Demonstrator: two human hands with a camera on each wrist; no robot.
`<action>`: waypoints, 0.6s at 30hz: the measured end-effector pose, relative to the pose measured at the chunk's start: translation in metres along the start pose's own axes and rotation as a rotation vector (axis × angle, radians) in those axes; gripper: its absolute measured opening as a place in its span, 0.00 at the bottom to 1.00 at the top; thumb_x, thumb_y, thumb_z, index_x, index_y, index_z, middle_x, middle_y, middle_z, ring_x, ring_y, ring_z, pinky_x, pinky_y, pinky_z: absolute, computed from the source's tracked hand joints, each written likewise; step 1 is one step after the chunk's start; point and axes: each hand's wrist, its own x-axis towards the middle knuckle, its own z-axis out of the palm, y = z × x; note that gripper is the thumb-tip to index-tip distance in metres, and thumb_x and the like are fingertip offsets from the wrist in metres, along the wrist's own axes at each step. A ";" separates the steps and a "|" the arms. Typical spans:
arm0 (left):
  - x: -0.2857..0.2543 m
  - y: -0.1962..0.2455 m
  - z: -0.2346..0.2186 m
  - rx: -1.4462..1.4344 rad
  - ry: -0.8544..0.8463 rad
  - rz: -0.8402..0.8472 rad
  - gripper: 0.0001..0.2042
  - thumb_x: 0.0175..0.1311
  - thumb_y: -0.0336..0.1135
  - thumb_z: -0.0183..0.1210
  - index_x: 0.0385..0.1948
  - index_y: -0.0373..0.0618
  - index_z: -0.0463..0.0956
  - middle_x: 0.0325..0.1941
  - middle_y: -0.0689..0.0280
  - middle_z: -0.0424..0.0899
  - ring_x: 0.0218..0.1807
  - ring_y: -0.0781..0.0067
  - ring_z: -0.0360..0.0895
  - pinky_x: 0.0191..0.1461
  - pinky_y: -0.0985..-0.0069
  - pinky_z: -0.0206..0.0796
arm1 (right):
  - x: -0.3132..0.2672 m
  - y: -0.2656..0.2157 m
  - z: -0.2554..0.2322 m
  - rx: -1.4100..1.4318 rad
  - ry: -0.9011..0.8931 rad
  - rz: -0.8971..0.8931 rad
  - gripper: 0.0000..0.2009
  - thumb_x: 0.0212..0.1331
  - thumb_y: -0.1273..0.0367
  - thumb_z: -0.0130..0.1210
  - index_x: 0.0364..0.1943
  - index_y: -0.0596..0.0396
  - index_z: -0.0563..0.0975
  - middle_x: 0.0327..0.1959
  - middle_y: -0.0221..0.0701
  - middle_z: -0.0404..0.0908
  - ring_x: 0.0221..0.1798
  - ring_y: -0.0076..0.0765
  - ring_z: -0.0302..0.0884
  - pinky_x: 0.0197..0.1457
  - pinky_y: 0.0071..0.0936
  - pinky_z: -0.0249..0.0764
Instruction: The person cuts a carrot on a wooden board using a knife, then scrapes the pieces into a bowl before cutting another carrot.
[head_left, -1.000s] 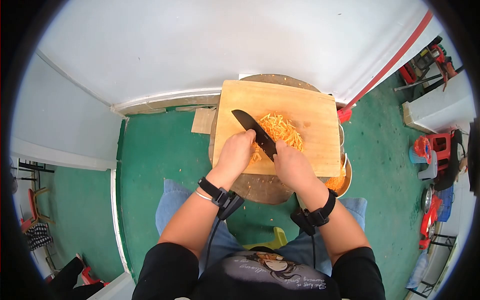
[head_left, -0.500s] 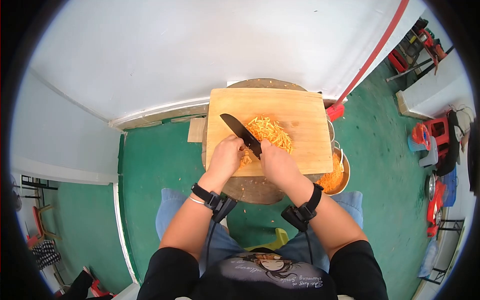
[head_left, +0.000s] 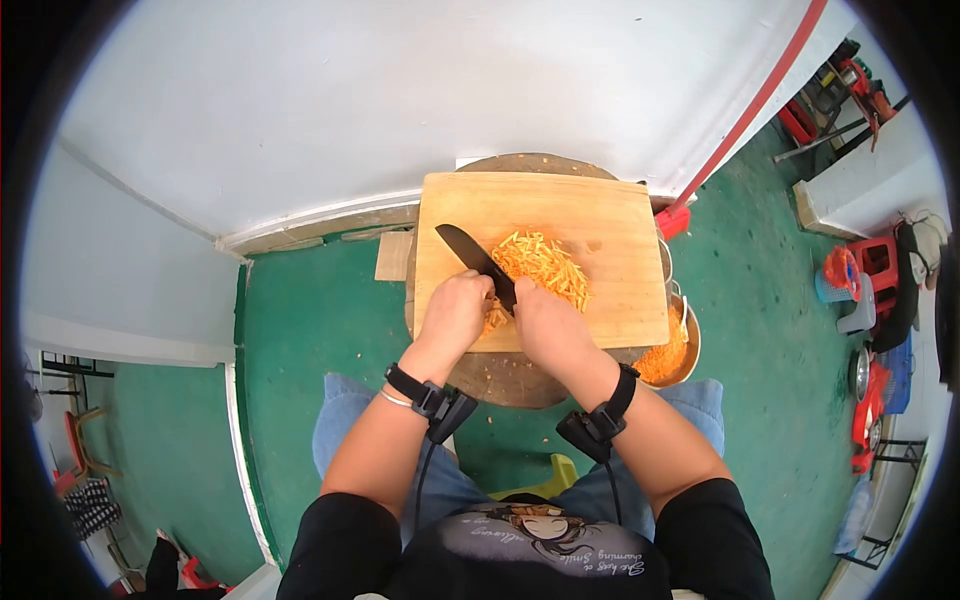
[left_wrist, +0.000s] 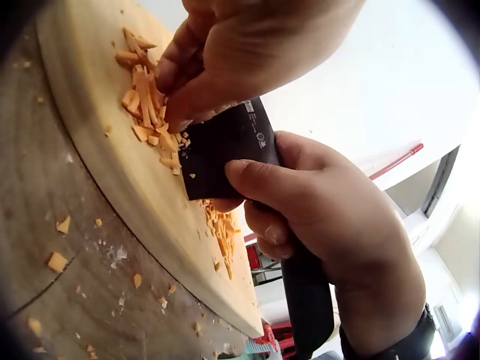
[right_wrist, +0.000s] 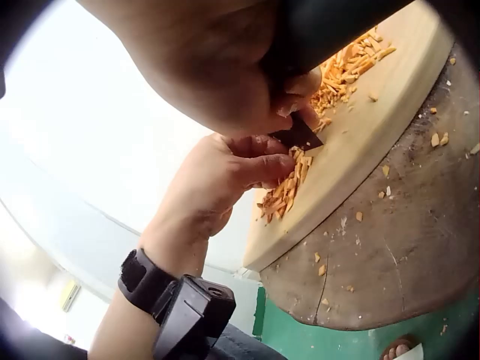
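A black kitchen knife (head_left: 466,250) stands over the wooden cutting board (head_left: 610,210), its blade slanting away to the upper left. My right hand (head_left: 552,325) grips it where handle and blade meet, the thumb lying on the blade's side in the left wrist view. Left of the blade, my left hand (head_left: 455,312) curls its fingers over a small bunch of orange carrot strips (left_wrist: 144,97), fingertips right beside the blade. Across the blade lies a larger heap of cut carrot (head_left: 545,265). Small carrot bits stick to the blade (left_wrist: 217,150).
Under the board is a round wooden block (head_left: 510,380) scattered with crumbs. A metal bowl (head_left: 693,352) of finely chopped orange pieces stands to its right. Behind rises a white wall (head_left: 350,100). A green stool (head_left: 552,478) shows between the knees.
The knife has shifted a little left across the board, and the left hand's fingers have backed off left along the strips. The right hand keeps its grip. The head view has tilted slightly.
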 end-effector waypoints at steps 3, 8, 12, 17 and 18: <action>-0.001 0.007 -0.006 0.008 0.032 -0.021 0.04 0.45 0.26 0.61 0.22 0.39 0.75 0.26 0.54 0.77 0.33 0.51 0.76 0.37 0.62 0.68 | 0.000 0.002 -0.002 0.058 -0.010 0.031 0.05 0.56 0.74 0.46 0.33 0.61 0.66 0.28 0.49 0.77 0.33 0.54 0.77 0.35 0.44 0.73; 0.000 0.000 -0.003 0.013 0.023 -0.004 0.05 0.44 0.26 0.61 0.22 0.39 0.74 0.25 0.53 0.77 0.33 0.50 0.76 0.36 0.62 0.68 | -0.004 0.001 -0.010 0.063 -0.063 0.042 0.05 0.55 0.74 0.47 0.34 0.61 0.66 0.27 0.49 0.77 0.32 0.54 0.78 0.34 0.44 0.73; -0.001 -0.002 0.001 0.028 0.008 0.013 0.04 0.44 0.26 0.60 0.20 0.38 0.74 0.25 0.53 0.77 0.32 0.50 0.76 0.36 0.62 0.68 | -0.004 -0.004 -0.004 0.049 -0.080 0.043 0.05 0.55 0.74 0.47 0.33 0.62 0.66 0.28 0.50 0.76 0.32 0.54 0.78 0.34 0.43 0.74; 0.000 -0.003 0.002 0.056 0.023 0.044 0.03 0.45 0.26 0.59 0.19 0.38 0.75 0.24 0.52 0.76 0.32 0.50 0.76 0.36 0.62 0.68 | 0.003 -0.004 0.004 -0.021 -0.014 0.003 0.04 0.54 0.77 0.44 0.33 0.60 0.67 0.27 0.45 0.77 0.32 0.46 0.80 0.33 0.36 0.76; -0.001 -0.003 0.002 0.049 0.014 0.051 0.02 0.45 0.25 0.59 0.20 0.38 0.75 0.25 0.52 0.76 0.32 0.50 0.76 0.36 0.62 0.68 | 0.004 -0.003 0.005 -0.013 -0.007 0.005 0.04 0.54 0.77 0.44 0.33 0.60 0.67 0.27 0.45 0.77 0.32 0.46 0.80 0.33 0.36 0.76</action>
